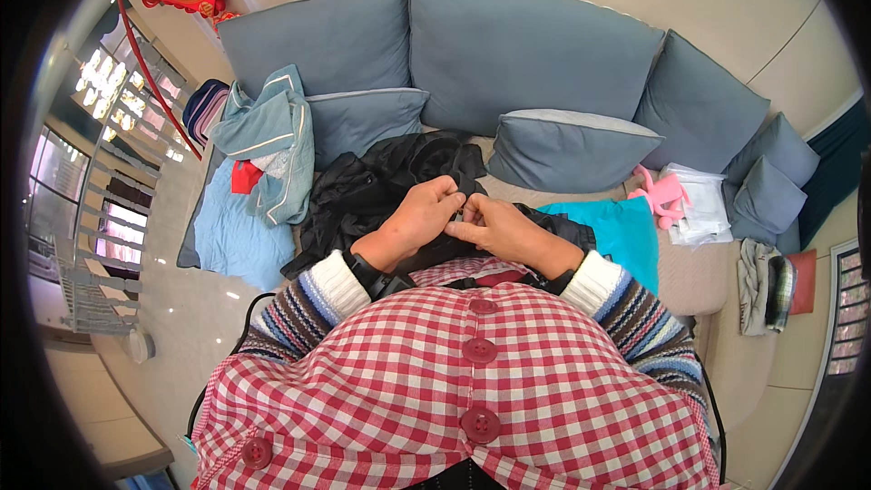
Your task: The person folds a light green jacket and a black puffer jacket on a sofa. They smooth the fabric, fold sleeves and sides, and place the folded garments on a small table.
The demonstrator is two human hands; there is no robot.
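Both hands meet in front of me over a black garment (367, 184), which looks like a jacket and lies bunched on the sofa seat. My left hand (418, 218) pinches a part of its black fabric between thumb and fingers. Close beside it, my right hand (507, 224) has its thumb and fingertips closed on the same spot. Something small sits between the fingertips, too hidden to make out. The garment spreads behind and to both sides of my hands, with a darker edge showing past my right wrist.
Blue-grey cushions (531, 54) line the sofa back. To the left lie a teal towel (265, 129) and light-blue cloth (241, 231). At right are a turquoise bag or cloth (619, 231), a pink toy (663, 194), clear plastic packets (701, 207) and folded clothes (762, 286).
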